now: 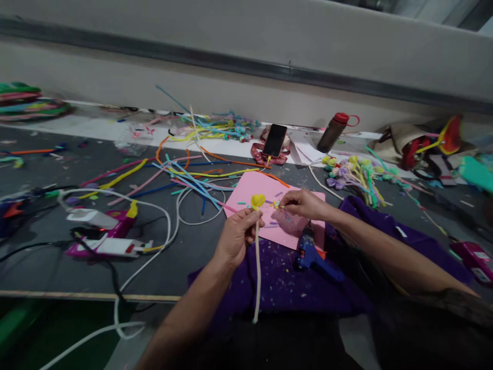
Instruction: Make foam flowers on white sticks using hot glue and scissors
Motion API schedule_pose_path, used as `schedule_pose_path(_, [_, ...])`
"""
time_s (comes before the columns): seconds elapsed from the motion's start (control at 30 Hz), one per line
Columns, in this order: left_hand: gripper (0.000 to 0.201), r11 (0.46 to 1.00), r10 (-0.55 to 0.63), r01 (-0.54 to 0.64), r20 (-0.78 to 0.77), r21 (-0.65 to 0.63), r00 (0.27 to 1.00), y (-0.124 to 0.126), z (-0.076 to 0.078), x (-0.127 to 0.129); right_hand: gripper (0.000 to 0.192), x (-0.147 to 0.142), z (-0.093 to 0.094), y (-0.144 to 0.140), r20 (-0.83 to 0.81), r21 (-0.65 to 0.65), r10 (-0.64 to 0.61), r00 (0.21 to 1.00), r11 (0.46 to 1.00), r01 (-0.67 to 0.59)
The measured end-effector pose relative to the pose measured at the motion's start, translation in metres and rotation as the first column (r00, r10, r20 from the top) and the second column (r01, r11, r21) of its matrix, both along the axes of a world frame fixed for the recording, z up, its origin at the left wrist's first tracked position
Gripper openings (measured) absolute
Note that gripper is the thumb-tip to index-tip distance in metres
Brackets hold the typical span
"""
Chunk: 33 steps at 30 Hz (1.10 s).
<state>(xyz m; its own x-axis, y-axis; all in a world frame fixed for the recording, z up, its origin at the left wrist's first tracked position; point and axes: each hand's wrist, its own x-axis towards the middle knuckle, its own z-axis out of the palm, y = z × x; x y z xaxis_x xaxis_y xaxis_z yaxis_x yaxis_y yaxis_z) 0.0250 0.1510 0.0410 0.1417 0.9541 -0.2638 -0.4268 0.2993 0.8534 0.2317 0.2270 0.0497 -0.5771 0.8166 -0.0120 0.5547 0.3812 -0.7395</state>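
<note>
My left hand point(236, 236) pinches a pipe-cleaner flower just beneath its looped yellow head point(258, 200). Its white stem point(258, 272) hangs down past my fingers towards my lap. To the right, my right hand point(306, 204) has its fingertips pressed together low over a pink sheet point(256, 181). Small yellow and pale bits show at those fingertips, too small to tell whether one is gripped. Short purple and teal cuttings lie scattered on the sheet. A blue glue gun point(314, 257) rests below my right hand, its nozzle over the sheet's lower edge.
Purple cloth point(239, 293) lies under the glue gun. Loose pipe cleaners point(192, 177) spread to the left, beside a power strip point(115, 234) with trailing cables. Behind are a phone point(275, 140), a bottle point(332, 134) and a bunch of pipe-cleaner flowers point(358, 177).
</note>
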Motion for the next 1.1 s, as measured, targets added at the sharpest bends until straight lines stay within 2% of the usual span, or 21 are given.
schedule_pose_path(0.23, [0.027,1.0,-0.016,0.016,-0.018,0.009,1.0,-0.004,-0.001,0.0,0.017,-0.009,0.0,-0.013,-0.066,-0.038,0.01,0.998,0.999,-0.013])
schedule_pose_path(0.33, [0.028,1.0,-0.026,0.026,-0.017,0.004,1.0,-0.005,-0.001,0.0,0.017,-0.015,0.007,-0.022,-0.13,-0.125,-0.011,0.991,0.992,-0.005])
schedule_pose_path(0.4, [0.03,0.999,-0.048,0.048,-0.013,0.0,0.999,-0.005,-0.001,0.0,0.014,-0.021,0.014,-0.029,-0.17,-0.137,-0.014,0.985,0.991,-0.01])
schedule_pose_path(0.53, [0.031,0.996,-0.092,0.093,0.04,-0.014,0.995,-0.005,-0.001,-0.001,0.013,-0.033,0.026,-0.04,-0.202,-0.047,0.007,0.979,0.999,-0.017])
schedule_pose_path(0.7, [0.031,0.992,-0.125,0.126,0.054,-0.003,0.991,-0.006,-0.002,-0.001,0.013,-0.04,0.03,-0.046,-0.179,0.122,0.091,0.98,0.99,-0.07])
schedule_pose_path(0.9, [0.028,0.994,-0.104,0.102,0.086,0.031,0.991,-0.006,-0.006,-0.001,0.012,-0.038,0.028,-0.046,-0.203,0.051,0.034,0.979,0.998,-0.024])
schedule_pose_path(1.1, [0.031,0.996,-0.086,0.083,0.104,0.033,0.991,-0.006,-0.006,0.001,0.01,-0.038,0.029,-0.046,-0.173,0.1,0.085,0.981,0.993,-0.069])
